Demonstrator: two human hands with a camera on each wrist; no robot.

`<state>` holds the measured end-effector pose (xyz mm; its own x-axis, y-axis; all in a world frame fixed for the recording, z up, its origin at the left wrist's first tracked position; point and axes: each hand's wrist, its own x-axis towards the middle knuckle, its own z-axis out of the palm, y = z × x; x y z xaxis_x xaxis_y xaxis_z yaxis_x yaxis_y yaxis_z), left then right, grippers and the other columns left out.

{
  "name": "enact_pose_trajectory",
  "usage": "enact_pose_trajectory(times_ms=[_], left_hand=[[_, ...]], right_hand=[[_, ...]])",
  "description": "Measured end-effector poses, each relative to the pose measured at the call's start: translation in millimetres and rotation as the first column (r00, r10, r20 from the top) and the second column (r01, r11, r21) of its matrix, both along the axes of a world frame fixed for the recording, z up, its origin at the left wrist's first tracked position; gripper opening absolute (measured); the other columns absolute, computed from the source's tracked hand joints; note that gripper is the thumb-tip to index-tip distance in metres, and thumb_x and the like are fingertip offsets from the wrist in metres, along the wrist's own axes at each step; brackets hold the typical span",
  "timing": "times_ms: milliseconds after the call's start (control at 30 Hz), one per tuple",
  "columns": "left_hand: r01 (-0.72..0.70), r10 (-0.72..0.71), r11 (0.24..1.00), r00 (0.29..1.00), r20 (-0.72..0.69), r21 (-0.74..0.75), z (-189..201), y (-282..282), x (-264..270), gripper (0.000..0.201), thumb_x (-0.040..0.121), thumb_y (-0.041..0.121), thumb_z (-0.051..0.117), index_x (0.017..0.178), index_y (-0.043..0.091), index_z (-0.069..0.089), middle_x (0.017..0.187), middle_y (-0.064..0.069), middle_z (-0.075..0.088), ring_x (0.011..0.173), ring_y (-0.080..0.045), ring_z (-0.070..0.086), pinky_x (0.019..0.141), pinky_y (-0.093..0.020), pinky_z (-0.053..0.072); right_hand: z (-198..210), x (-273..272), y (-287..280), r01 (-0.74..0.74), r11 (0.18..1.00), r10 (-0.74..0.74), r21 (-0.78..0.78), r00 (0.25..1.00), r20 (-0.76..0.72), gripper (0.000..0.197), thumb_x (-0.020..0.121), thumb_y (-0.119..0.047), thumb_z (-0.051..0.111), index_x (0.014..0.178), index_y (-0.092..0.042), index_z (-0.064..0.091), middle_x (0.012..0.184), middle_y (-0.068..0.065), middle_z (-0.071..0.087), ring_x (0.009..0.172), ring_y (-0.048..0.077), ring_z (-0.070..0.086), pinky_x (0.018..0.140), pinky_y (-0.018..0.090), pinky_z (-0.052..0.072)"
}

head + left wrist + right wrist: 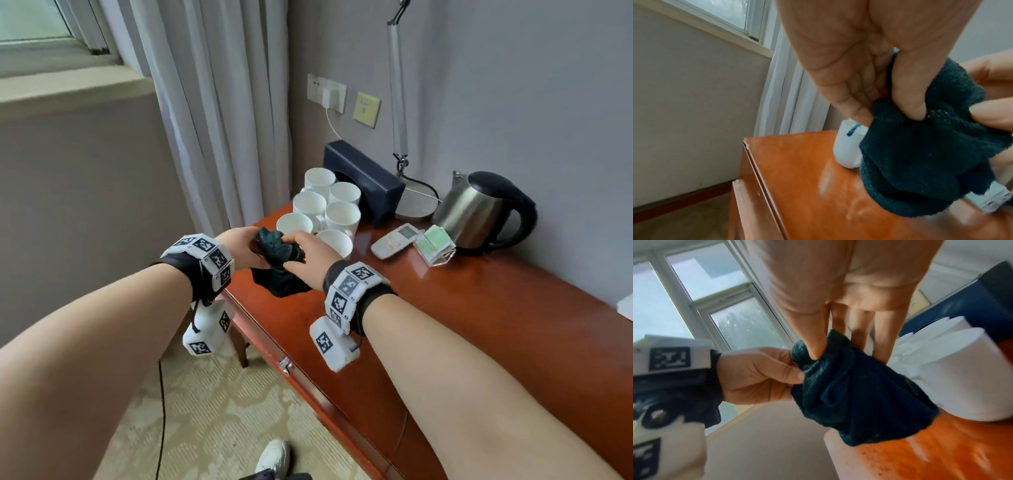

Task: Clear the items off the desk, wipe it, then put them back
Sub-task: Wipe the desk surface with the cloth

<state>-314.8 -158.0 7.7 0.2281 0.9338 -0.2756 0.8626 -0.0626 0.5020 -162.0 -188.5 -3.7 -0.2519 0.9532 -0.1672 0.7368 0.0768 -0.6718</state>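
Note:
A dark teal cloth is bunched between both hands just above the left end of the reddish wooden desk. My left hand pinches its top with thumb and fingers. My right hand pinches the same cloth with its thumb and fingers. The cloth hangs down and nearly touches the desk top. Several white mugs stand clustered just beyond the hands.
Behind the mugs sits a dark tissue box. A steel kettle, a white remote and a clear holder with green packets lie to the right. A lamp base stands by the wall. Curtain hangs left.

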Motion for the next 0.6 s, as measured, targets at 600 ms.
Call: enact_pose_trajectory(times_ms=[600], left_hand=[[0.382,-0.475,0.874,0.801,-0.365,-0.299,-71.3,93.7,-51.8,0.046,0.096,0.026,0.05,0.14,0.019,0.042,0.14,0.0,0.047,0.127,-0.019,0.045,0.102,-0.028,0.037]], right_hand=[[-54.4,-58.0,89.3,-0.124,0.912,0.317,-0.391,0.817,0.481,0.049,0.1,-0.018,0.037,0.146,-0.006,0.025,0.149,0.016,0.032,0.137,0.03,0.031,0.11,0.029,0.024]])
